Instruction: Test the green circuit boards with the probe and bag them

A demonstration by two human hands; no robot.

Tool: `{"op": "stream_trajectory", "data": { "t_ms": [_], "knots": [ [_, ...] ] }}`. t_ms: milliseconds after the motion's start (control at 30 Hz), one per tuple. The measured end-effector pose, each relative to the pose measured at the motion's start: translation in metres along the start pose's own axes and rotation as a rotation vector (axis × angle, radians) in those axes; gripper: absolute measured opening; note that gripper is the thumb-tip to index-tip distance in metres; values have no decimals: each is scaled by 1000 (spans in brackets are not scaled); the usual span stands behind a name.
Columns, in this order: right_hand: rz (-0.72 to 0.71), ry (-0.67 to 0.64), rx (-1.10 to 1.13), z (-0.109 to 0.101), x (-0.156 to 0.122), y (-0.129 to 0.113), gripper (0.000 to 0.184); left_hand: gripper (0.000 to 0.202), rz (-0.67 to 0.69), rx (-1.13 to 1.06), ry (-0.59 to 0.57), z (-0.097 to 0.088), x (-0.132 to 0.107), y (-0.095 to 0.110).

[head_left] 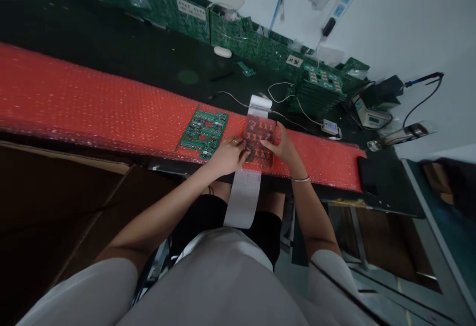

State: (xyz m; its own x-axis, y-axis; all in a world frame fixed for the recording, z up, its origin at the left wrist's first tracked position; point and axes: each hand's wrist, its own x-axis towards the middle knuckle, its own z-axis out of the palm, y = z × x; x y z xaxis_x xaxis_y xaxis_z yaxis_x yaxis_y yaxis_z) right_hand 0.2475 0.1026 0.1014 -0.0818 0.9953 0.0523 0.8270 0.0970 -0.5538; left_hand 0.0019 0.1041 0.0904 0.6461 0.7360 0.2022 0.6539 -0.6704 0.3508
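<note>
A long red bubble-wrap sheet (92, 103) runs across the black bench. On it lies a green circuit board (203, 131). Just right of that board, a second panel (259, 137) sits under or on a white strip of labels (245, 192) that runs from the bench down over my lap. My left hand (228, 155) is closed on the panel's left edge, a ring on one finger. My right hand (280, 145) grips its right edge, with a bracelet at the wrist.
Stacks of green circuit boards (316, 88) and green bins (178, 11) line the far side of the bench. A small white device (330, 127) with cables, a grey meter (366, 113) and a soldering tool (424, 79) stand at the right. A cardboard box (55, 192) sits low left.
</note>
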Motion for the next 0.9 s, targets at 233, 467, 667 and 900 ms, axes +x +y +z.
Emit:
{"op": "stream_trajectory", "data": {
  "t_ms": [233,467,667,900],
  "knots": [
    [107,-46,376,1,20,-7,83,46,102,-54,-124,-31,-5,-64],
    [-10,-123,136,-24,42,-27,64,83,-358,128,-286,-55,-27,-107],
    [-18,-141,-172,-27,61,-60,59,80,-288,111,-259,-37,-11,-85],
    [61,-176,-530,-26,70,-124,47,78,-251,-71,-144,-20,1,-89]
  ]
}}
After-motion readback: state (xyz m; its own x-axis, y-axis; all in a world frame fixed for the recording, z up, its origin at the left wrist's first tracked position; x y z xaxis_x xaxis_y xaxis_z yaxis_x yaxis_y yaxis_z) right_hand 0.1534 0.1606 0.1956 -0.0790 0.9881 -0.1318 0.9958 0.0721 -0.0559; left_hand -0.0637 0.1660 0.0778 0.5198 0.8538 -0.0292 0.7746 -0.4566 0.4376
